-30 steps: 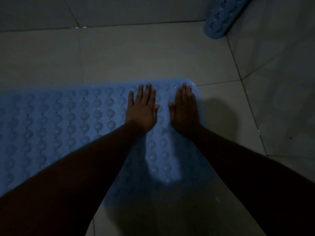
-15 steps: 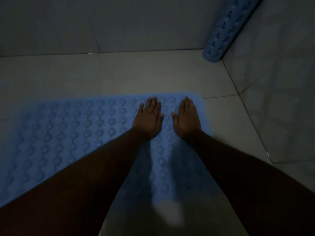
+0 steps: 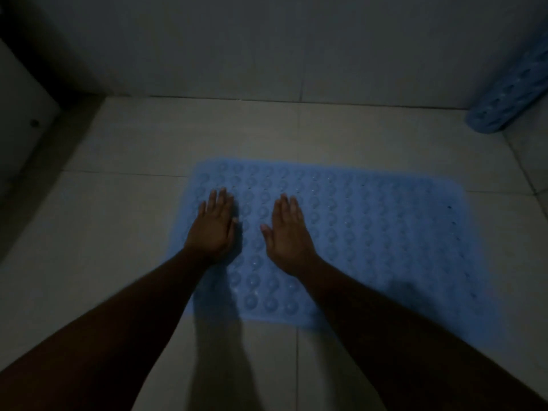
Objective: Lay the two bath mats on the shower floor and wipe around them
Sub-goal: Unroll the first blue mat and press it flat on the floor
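Pressing flat on a blue bath mat (image 3: pixel 370 232), two bare hands are seen from above in a dim, tiled shower. This flat mat lies spread on the shower floor (image 3: pixel 118 232) and serves as the landmark. The left hand (image 3: pixel 212 229) rests palm down at the mat's left end, close to that edge. The right hand (image 3: pixel 289 235) rests palm down just to its right, apart from it. Each grip is wide open, with fingers straight and close together, and holds nothing; the palms only touch the mat's bumpy top. Rows of round raised bumps and small holes cover the mat. It looks thin, light and floppy, like soft rubber or plastic, and lies flat with no curl showing at its edges. It would likely cling to the tile once pressed and be slippery if wet. To shift it, a pinch at a corner or along an edge seems the best hold, since the middle gives nothing to grasp. Beyond the mat's far right corner, well apart from it, a second, rolled bath mat (image 3: pixel 510 96) leans upright where the walls meet. That roll would probably be taken round its middle and may want to curl back when opened.
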